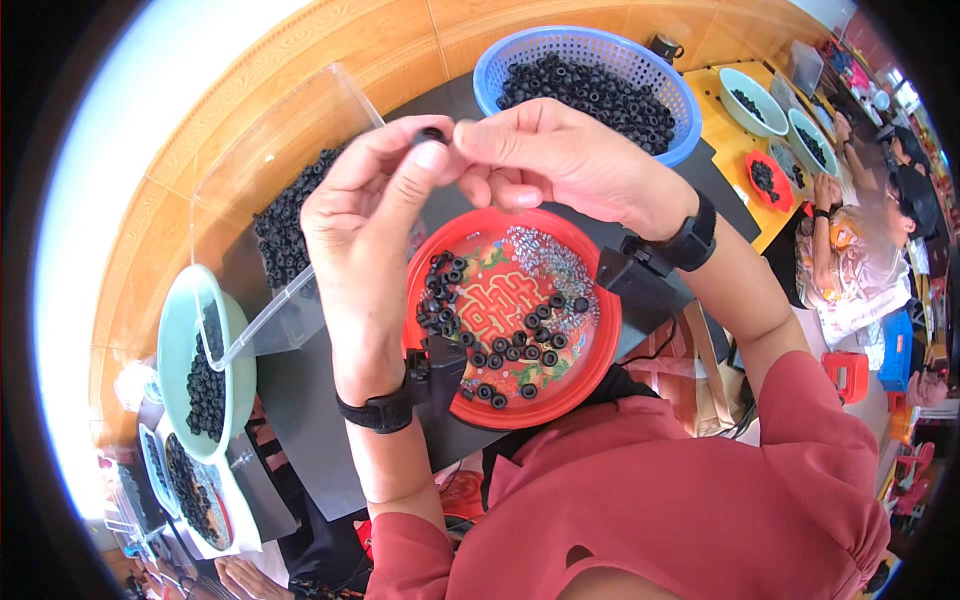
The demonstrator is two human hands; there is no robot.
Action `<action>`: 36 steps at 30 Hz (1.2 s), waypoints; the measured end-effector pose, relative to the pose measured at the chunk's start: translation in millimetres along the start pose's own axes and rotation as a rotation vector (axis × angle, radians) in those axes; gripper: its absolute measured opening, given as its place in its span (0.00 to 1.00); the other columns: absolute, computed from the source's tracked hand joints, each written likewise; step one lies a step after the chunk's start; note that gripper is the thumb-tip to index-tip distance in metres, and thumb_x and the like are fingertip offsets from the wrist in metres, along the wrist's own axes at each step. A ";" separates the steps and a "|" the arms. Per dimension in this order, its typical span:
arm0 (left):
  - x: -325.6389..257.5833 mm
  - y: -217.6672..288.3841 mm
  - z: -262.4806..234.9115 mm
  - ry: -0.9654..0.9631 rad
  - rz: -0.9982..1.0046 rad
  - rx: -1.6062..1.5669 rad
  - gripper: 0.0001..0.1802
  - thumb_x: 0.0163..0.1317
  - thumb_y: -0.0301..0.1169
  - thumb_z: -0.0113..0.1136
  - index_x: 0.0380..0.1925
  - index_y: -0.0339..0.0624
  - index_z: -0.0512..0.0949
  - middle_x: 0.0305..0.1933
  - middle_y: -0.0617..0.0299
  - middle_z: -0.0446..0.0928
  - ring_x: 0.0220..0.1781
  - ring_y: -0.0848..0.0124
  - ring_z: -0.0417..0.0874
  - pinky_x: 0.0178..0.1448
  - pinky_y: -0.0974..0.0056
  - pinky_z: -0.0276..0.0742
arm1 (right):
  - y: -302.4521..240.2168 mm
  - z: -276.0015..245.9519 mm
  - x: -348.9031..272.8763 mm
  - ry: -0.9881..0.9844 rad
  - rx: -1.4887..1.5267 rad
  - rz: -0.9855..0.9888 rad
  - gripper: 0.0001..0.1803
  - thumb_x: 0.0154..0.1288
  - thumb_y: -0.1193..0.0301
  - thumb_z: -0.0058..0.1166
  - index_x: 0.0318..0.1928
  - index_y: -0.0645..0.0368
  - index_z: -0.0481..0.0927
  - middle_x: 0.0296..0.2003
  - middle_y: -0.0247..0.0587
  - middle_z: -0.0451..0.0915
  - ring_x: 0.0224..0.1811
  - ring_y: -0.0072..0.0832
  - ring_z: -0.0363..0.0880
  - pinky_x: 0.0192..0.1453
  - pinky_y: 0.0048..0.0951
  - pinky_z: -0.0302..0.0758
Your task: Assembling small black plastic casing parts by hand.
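Note:
Raised over the red round tray (610,345), my left hand (365,200) pinches a small black ring (430,134) between thumb and fingers. My right hand (575,160) meets it there, its thumb and forefinger pressed together beside the ring. Whatever those right fingertips grip is too small or hidden to make out. Several more black rings (515,352) lie scattered on the tray's patterned bottom. Many tiny silvery pieces (545,262) are spread over the tray's upper right part.
A blue perforated basket (487,75) full of black rings stands beyond my right hand. To the left are a clear plastic bin (225,190) and a pale green basin (180,330), both with black parts. At far right, a co-worker (850,250) sits by a yellow table (705,90).

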State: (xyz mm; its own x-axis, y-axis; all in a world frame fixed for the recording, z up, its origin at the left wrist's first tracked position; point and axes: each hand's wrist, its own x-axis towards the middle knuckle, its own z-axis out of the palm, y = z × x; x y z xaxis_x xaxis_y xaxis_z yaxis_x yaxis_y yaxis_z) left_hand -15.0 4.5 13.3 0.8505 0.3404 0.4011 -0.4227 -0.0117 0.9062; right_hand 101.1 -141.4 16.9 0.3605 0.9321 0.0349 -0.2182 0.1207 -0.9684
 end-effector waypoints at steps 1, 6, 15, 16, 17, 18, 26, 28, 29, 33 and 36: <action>1.3 1.0 -2.4 0.090 -0.073 -0.007 0.10 0.63 0.25 0.61 0.44 0.37 0.81 0.42 0.62 0.83 0.41 0.81 0.79 0.44 0.76 0.71 | 4.1 -0.1 1.5 0.055 -0.196 -0.017 0.16 0.66 0.58 0.59 0.36 0.60 0.85 0.24 0.26 0.78 0.20 0.11 0.65 0.24 0.14 0.65; 4.8 2.8 -9.8 0.104 -0.080 -0.073 0.14 0.65 0.31 0.59 0.47 0.36 0.81 0.43 0.58 0.83 0.38 0.80 0.78 0.43 0.76 0.69 | 70.8 -16.9 14.1 0.054 -1.376 -0.136 0.07 0.55 0.70 0.59 0.31 0.60 0.84 0.28 0.44 0.81 0.30 0.39 0.82 0.34 0.37 0.76; 6.3 2.5 -14.2 0.055 -0.089 -0.179 0.16 0.65 0.30 0.59 0.50 0.33 0.80 0.34 0.61 0.81 0.42 0.76 0.80 0.44 0.75 0.69 | 102.5 -16.7 27.4 -0.048 -1.657 -0.384 0.05 0.52 0.74 0.53 0.23 0.63 0.77 0.24 0.52 0.80 0.28 0.47 0.82 0.30 0.43 0.78; 6.5 2.9 -15.6 0.043 -0.090 -0.191 0.16 0.65 0.30 0.59 0.50 0.33 0.80 0.32 0.63 0.80 0.43 0.75 0.81 0.44 0.75 0.69 | 102.0 -15.8 28.3 -0.055 -1.626 -0.348 0.05 0.52 0.75 0.53 0.23 0.63 0.77 0.23 0.53 0.80 0.28 0.48 0.82 0.31 0.45 0.78; 6.8 2.8 -14.5 0.043 -0.087 -0.189 0.16 0.65 0.30 0.59 0.50 0.33 0.80 0.32 0.63 0.80 0.43 0.75 0.81 0.44 0.75 0.69 | 101.2 -16.4 29.7 -0.058 -1.598 -0.314 0.05 0.53 0.75 0.52 0.23 0.64 0.77 0.23 0.54 0.79 0.28 0.50 0.82 0.32 0.46 0.78; 6.1 3.6 -11.8 0.062 -0.097 -0.205 0.16 0.65 0.29 0.58 0.50 0.34 0.79 0.32 0.64 0.79 0.43 0.75 0.81 0.44 0.75 0.69 | 101.0 -16.5 30.0 -0.057 -1.599 -0.319 0.05 0.53 0.75 0.52 0.23 0.64 0.77 0.23 0.54 0.79 0.28 0.50 0.82 0.32 0.46 0.78; 6.6 1.0 -12.1 0.092 -0.162 -0.247 0.15 0.66 0.27 0.57 0.51 0.35 0.78 0.39 0.61 0.80 0.37 0.79 0.77 0.43 0.75 0.68 | 86.9 -10.0 25.7 0.028 -1.189 -0.156 0.06 0.47 0.74 0.57 0.22 0.67 0.80 0.23 0.56 0.81 0.27 0.50 0.82 0.32 0.41 0.79; 6.9 0.9 -13.1 0.095 -0.171 -0.270 0.15 0.65 0.27 0.58 0.51 0.35 0.78 0.43 0.57 0.81 0.36 0.81 0.75 0.43 0.75 0.68 | 67.8 -11.1 18.8 0.104 -1.032 -0.146 0.07 0.48 0.73 0.60 0.24 0.66 0.82 0.23 0.53 0.81 0.26 0.43 0.83 0.32 0.37 0.78; 6.5 1.1 -14.5 0.105 -0.171 -0.268 0.15 0.65 0.27 0.58 0.51 0.35 0.78 0.43 0.58 0.81 0.36 0.81 0.75 0.43 0.75 0.69 | 54.9 -9.8 15.2 0.170 -0.866 -0.121 0.08 0.48 0.71 0.62 0.26 0.66 0.84 0.22 0.51 0.82 0.25 0.37 0.84 0.31 0.33 0.78; 5.4 -1.1 -17.3 0.130 -0.163 -0.251 0.16 0.65 0.26 0.58 0.52 0.35 0.78 0.43 0.60 0.81 0.37 0.80 0.76 0.44 0.75 0.70 | 10.6 -1.2 9.6 0.286 -0.476 -0.208 0.05 0.60 0.76 0.61 0.35 0.67 0.83 0.26 0.34 0.82 0.25 0.15 0.78 0.31 0.18 0.75; 7.5 -2.6 -15.6 0.139 -0.173 -0.229 0.16 0.65 0.25 0.58 0.53 0.35 0.78 0.43 0.62 0.81 0.37 0.80 0.76 0.44 0.75 0.70 | -14.8 8.8 8.8 0.278 -0.429 -0.402 0.07 0.63 0.75 0.60 0.37 0.68 0.82 0.28 0.34 0.82 0.27 0.16 0.78 0.32 0.17 0.74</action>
State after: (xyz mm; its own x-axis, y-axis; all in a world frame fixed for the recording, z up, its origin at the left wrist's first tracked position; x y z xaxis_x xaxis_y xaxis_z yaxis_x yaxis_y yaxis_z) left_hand -12.4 21.7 11.9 0.8718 0.4440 0.2069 -0.3482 0.2647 0.8993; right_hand 99.5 -132.0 33.7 0.5723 0.7127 0.4057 0.3433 0.2410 -0.9078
